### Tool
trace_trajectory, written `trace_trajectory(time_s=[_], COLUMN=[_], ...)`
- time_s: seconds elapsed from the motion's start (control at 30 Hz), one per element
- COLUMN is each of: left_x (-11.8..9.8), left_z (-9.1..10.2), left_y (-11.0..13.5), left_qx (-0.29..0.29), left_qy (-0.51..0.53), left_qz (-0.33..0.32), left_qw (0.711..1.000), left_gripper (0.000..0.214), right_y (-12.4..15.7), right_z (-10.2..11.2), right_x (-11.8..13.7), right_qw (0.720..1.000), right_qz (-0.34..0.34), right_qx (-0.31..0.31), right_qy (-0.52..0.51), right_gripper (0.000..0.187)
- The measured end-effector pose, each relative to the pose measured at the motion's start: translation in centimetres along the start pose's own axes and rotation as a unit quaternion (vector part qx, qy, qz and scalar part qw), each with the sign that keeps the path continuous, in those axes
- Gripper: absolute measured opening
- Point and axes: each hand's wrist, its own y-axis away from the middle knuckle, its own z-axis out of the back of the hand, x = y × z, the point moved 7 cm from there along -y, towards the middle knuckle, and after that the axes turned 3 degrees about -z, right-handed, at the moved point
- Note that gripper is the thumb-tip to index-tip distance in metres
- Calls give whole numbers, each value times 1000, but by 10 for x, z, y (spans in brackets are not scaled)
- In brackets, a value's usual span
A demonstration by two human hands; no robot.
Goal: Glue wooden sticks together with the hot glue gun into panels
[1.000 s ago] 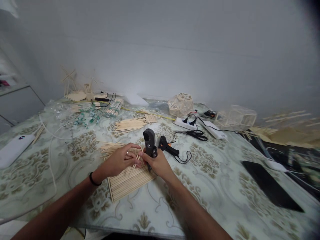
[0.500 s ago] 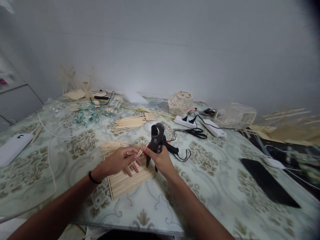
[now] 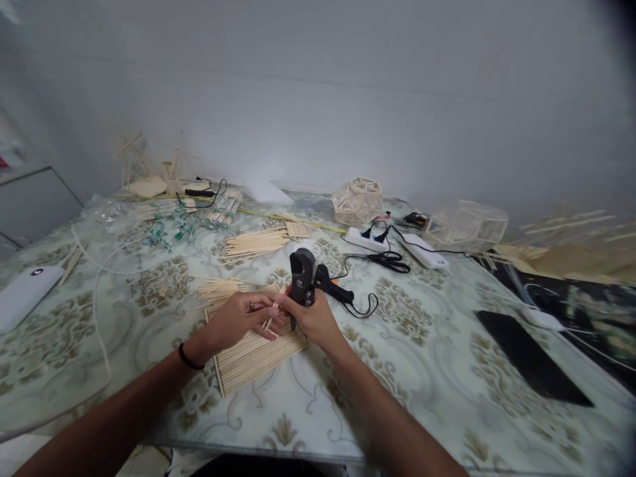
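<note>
The right hand (image 3: pixel 312 322) is clenched round the handles of a black plier-like cutter (image 3: pixel 301 277), which stands upright. The left hand (image 3: pixel 240 318) pinches short thin wooden sticks (image 3: pixel 271 320) beside the cutter, over a flat panel of pale wooden sticks (image 3: pixel 251 361) on the patterned worktop (image 3: pixel 422 344). Just behind lies a black glue gun (image 3: pixel 336 289). Farther back are a white power strip (image 3: pixel 366 240), black scissors (image 3: pixel 393 262) and a loose stick bundle (image 3: pixel 254 243).

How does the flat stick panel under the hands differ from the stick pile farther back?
The stick panel has its sticks lined up side by side in a flat rectangle; the stick pile is a loose, fanned heap. The panel lies under the left hand; the pile lies untouched. Both are pale wooden sticks.
</note>
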Motion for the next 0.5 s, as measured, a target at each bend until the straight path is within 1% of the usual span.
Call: trace_trajectory(time_s=[0.2,0.3,0.4,0.5], left_x=[0,-4,-9,-14], left_z=[1,-2,-2,2], left_y=[-1,-1,1,3], left_qx=[-26,-23,-24,-27], left_qy=[-12,-14,-33,-43], left_qz=[-4,-12,-10,-10], left_qw=[1000,1000,999,999], left_gripper=[44,46,46,43], right_y=[2,3,2,2], right_z=[-2,-3,2,20], right_x=[-1,1,7,18], right_qw=[999,999,998,986], right_qz=[-1,6,40,107], right_qx=[-36,-31,-20,-61], right_qy=[1,7,36,113], right_gripper=[37,38,38,33])
